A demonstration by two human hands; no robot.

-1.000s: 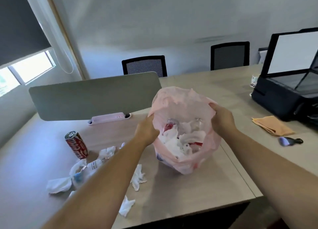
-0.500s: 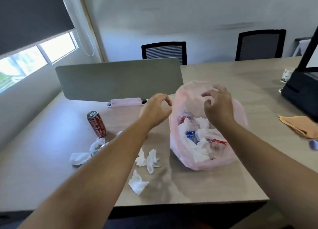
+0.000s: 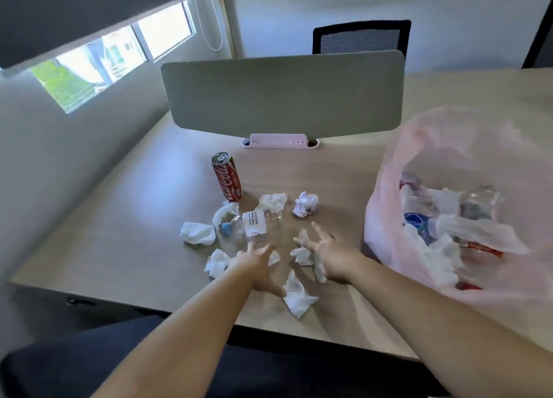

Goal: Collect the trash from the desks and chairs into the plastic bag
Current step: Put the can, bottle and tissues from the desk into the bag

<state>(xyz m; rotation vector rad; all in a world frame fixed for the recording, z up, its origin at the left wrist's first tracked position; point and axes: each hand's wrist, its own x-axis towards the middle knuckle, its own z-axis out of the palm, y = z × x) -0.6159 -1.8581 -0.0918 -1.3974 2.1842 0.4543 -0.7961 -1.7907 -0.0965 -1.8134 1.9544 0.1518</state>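
Head-camera view down onto a pale wooden desk (image 3: 134, 218). Two bare forearms reach forward from the near edge. The left hand (image 3: 254, 260) and right hand (image 3: 332, 257) are both spread wide with straight fingers and hold nothing. They hover low over a scatter of crumpled white tissues (image 3: 299, 299) near the front edge. Whether the fingertips touch any tissue cannot be told.

Just beyond the hands lies an empty clear bottle (image 3: 251, 224) on its side. A crumpled paper ball (image 3: 305, 204) sits a little further in, and a red drink can (image 3: 226, 177) stands upright behind them. The pink plastic bag (image 3: 434, 134) sits at the right side of the desk, mouth open toward the camera, already holding bottles and tissues.

The step looks like a two-handed gather. It would go best by sweeping the nearest tissues together between the palms, closing the fingers round them, then carrying the bundle right into the bag.

The bottle lies close enough to roll if knocked, and the thin bag mouth may sag. A grey screen (image 3: 281, 95) with a pink tray (image 3: 278, 140) at its foot stands along the far edge, with a chair (image 3: 362, 36) behind it.
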